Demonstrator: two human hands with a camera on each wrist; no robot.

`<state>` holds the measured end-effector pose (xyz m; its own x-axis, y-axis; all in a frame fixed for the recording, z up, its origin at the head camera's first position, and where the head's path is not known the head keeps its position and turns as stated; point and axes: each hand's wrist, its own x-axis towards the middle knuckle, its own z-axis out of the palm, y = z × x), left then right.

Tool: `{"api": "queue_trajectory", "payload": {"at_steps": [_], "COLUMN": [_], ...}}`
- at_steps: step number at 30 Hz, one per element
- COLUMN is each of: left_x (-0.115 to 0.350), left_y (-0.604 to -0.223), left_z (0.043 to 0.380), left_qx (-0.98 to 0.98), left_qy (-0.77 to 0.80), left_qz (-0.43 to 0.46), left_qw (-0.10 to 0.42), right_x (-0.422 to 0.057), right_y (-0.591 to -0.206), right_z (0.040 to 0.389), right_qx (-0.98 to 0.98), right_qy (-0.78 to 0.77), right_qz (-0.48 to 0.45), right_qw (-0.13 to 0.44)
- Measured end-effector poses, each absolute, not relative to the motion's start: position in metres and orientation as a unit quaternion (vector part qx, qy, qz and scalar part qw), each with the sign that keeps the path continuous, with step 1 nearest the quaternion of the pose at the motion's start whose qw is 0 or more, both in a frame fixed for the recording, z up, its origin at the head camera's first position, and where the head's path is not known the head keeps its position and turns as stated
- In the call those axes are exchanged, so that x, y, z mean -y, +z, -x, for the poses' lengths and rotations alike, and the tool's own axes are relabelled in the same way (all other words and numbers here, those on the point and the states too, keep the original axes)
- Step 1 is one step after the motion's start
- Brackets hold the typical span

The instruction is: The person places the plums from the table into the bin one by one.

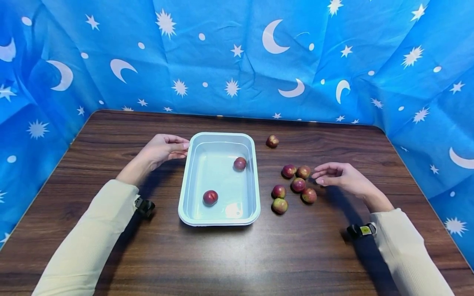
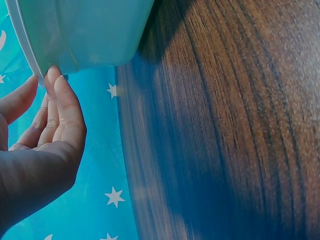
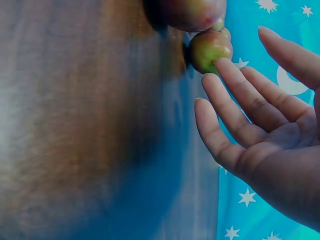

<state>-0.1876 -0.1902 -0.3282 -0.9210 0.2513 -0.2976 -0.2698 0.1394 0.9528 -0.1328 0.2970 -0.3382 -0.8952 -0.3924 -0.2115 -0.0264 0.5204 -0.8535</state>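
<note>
A white plastic tray (image 1: 218, 222) stands on the table with two dark red plums inside, one plum (image 1: 210, 197) near its front and another plum (image 1: 240, 163) by its right wall. My left hand (image 1: 163, 150) pinches the tray's left rim towards the back; in the left wrist view the thumb lies on one side of the rim (image 2: 26, 45) and fingertips on the other. Right of the tray is a loose group of several red and green plums (image 1: 298, 185). Beside that group my right hand (image 1: 344, 177) hovers, fingers loosely extended, holding nothing. The right wrist view shows its fingertips close to a greenish plum (image 3: 210, 51).
A single plum (image 1: 272, 141) lies apart, behind the group. The dark wood table (image 1: 229, 263) ends at a blue cloth (image 1: 207, 57) with white moons and stars at the back and sides. Each wrist wears a black camera strap.
</note>
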Motion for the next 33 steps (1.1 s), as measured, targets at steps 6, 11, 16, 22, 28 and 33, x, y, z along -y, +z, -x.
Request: {"api": "queue_trajectory", "payload": {"at_steps": [6,11,16,22,28,33], "left_x": [0.190,0.190,0.190,0.189,0.189,0.189], "left_y": [-0.329,-0.329,-0.330,-0.330,-0.330,-0.329], "left_z": [0.188,0.189,0.188,0.188,0.188,0.188], "left_qx": [-0.728,-0.727,-0.728,-0.722,-0.722,-0.724], "left_qy": [0.657,0.658,0.657,0.663,0.663,0.661], "left_qz": [0.007,0.010,0.010,0.009,0.010,0.009], "left_qw": [0.196,0.195,0.194,0.196,0.197,0.196], "right_x": [-0.297,-0.295,-0.293,-0.292,-0.292,-0.291], "right_y": [-0.344,-0.348,-0.352,-0.354,-0.355,-0.356], "right_z": [0.125,0.120,0.119,0.118,0.116,0.115], "right_qx": [-0.834,-0.827,-0.823,-0.825,-0.820,-0.824], "right_qy": [-0.494,-0.503,-0.507,-0.504,-0.511,-0.505], "right_qz": [0.124,0.121,0.126,0.128,0.129,0.128], "right_qw": [0.211,0.221,0.223,0.219,0.223,0.224]}}
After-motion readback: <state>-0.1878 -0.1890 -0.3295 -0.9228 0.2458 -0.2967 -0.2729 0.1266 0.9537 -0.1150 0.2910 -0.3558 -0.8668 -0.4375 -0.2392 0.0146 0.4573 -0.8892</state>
